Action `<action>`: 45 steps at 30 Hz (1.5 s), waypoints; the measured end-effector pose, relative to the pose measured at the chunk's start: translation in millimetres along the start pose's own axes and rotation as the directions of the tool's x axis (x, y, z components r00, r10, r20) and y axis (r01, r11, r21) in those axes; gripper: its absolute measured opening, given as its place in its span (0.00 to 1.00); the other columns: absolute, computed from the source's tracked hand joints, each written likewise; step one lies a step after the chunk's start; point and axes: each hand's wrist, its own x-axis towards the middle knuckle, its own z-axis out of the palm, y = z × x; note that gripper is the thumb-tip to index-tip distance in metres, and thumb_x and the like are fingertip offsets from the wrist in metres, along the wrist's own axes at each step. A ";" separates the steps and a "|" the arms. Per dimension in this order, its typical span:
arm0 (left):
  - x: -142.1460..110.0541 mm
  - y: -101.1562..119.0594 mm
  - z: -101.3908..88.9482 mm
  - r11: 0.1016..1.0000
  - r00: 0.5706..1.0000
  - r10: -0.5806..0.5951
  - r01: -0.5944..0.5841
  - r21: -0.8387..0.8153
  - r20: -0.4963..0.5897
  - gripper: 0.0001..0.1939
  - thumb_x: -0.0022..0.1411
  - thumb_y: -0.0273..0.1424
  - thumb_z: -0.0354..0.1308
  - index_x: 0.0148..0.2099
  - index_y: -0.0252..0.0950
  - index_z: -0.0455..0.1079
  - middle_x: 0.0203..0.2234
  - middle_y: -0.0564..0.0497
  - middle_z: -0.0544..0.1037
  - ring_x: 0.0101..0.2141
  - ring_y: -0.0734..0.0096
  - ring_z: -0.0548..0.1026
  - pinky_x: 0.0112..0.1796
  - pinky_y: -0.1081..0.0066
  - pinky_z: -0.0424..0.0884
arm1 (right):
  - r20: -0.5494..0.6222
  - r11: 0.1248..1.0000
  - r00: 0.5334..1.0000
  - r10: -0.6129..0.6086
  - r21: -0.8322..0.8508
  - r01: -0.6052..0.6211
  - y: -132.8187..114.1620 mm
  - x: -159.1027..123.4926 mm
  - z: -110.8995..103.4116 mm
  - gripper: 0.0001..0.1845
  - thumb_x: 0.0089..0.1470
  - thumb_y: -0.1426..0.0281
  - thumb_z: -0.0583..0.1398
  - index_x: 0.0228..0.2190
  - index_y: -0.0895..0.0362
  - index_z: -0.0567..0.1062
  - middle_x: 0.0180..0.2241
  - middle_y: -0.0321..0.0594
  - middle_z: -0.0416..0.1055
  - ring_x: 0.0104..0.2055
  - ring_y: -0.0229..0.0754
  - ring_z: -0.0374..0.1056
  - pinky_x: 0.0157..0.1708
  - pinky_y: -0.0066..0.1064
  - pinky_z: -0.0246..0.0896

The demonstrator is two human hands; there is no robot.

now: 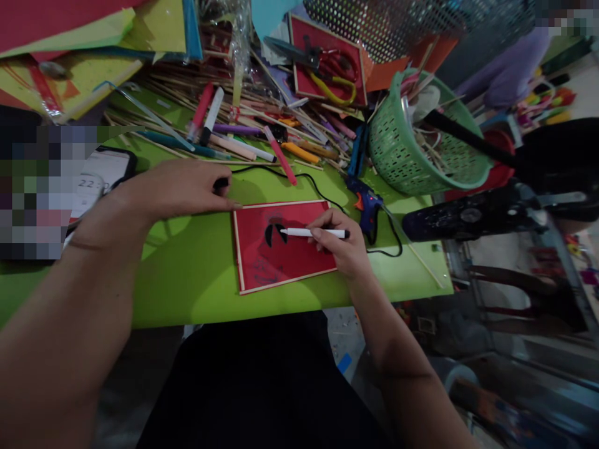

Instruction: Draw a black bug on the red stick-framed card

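A red card with thin wooden strips along its edges (299, 255) lies on the green table in front of me. It bears two black filled shapes and faint dark markings lower left. My right hand (339, 240) rests over the card's right side, closed in a writing grip around a white marker (297, 232). The marker's tip points left, at the right-hand black shape. My left hand (191, 187) reaches in from the left with curled fingers, its fingertips at the card's upper left corner. Some of those fingers are hidden beneath the hand.
Several markers (281, 156) and many wooden sticks (163, 87) lie behind the card. A blue glue gun (369, 202) with a black cable stands right of it, near a green basket (402, 149). Scissors (334, 90) lie at the back; a phone (105, 168) is at left.
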 end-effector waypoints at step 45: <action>2.3 -6.2 1.7 0.999 0.999 0.032 -0.032 -0.027 -0.008 0.17 0.68 0.48 0.67 0.40 0.40 0.74 0.31 0.52 0.80 0.33 0.63 0.72 0.35 0.63 0.56 | -0.129 0.992 0.992 0.010 0.124 0.007 -3.9 2.6 0.6 0.14 0.48 0.57 0.73 0.27 0.50 0.78 0.21 0.31 0.73 0.19 0.36 0.59 0.20 0.30 0.58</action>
